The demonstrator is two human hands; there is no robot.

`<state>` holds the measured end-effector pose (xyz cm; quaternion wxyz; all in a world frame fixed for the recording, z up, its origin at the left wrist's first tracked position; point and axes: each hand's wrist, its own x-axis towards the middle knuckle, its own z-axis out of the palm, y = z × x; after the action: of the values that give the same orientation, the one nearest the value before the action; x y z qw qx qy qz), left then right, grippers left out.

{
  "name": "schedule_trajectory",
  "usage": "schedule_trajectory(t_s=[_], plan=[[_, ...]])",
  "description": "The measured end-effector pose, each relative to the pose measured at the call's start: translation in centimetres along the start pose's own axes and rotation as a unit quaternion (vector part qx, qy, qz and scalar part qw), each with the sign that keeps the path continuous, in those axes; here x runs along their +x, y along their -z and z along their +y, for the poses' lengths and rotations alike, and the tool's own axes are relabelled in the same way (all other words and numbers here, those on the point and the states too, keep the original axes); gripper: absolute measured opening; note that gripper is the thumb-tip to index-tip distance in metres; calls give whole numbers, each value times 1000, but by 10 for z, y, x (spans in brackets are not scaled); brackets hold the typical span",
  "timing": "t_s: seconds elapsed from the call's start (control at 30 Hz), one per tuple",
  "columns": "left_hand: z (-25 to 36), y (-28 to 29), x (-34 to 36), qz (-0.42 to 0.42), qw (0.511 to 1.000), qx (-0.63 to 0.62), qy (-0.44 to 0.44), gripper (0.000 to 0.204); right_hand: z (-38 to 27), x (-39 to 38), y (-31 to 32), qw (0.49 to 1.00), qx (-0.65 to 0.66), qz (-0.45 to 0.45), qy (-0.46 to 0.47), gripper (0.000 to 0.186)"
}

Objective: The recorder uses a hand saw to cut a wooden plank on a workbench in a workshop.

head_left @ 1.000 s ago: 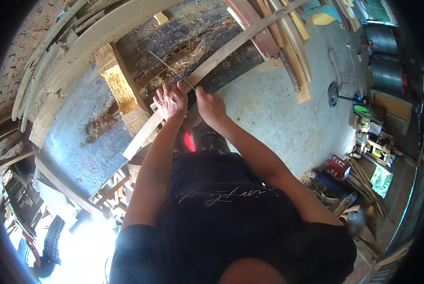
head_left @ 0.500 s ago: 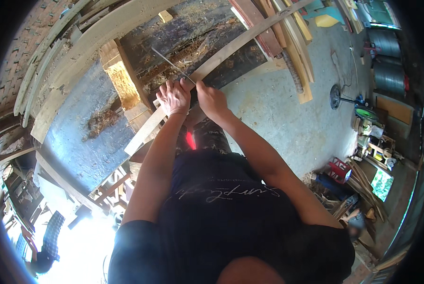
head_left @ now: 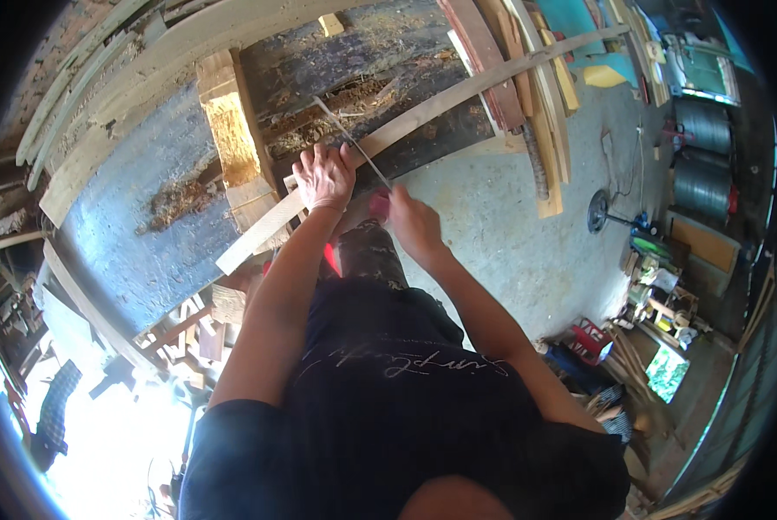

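Note:
A long, pale wooden strip (head_left: 445,100) lies slantwise over the dark workbench (head_left: 159,269), its near left end jutting past the bench edge. My left hand (head_left: 325,178) is closed over the strip, knuckles bent, holding it down. Just to the right, my right hand (head_left: 413,227) is wrapped round the handle of a handsaw (head_left: 351,139). Its thin blade, seen nearly edge-on, crosses the strip right beside my left fingers. A pinkish-red part shows at the right fist; most of the handle is hidden.
A thick timber block (head_left: 232,139) lies across the bench on the left. Several boards (head_left: 540,139) rest at the far right end. Curved planks (head_left: 146,95) line the far side. On the concrete floor (head_left: 501,251) stands a fan (head_left: 598,211) at right; a red crate (head_left: 590,341) sits nearer.
My right hand has drawn the saw back toward me and to the right, so more blade shows. The left hand keeps its hold on the strip. The whole view has shifted slightly.

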<state>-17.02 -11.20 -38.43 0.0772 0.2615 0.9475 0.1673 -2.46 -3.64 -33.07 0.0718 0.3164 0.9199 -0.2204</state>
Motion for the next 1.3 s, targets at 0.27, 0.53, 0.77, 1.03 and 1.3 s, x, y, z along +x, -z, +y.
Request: schedule_trajectory(t_s=[0.27, 0.53, 0.77, 1.03, 1.3], plan=[[7, -9, 0, 53, 998, -26, -33, 32, -6, 48, -12, 997, -38, 52, 45, 9], [-6, -6, -2, 82, 995, -51, -31, 35, 3, -16, 7, 997, -71, -23, -5, 7], [-5, -18, -3, 89, 994, -55, -27, 36, -4, 21, -7, 997, -47, 29, 54, 8], [6, -11, 1, 65, 995, -63, -39, 36, -1, 32, -7, 997, -36, 48, 43, 13], [-9, -9, 0, 80, 996, -48, -17, 37, -4, -25, 15, 997, -61, -43, -11, 8]])
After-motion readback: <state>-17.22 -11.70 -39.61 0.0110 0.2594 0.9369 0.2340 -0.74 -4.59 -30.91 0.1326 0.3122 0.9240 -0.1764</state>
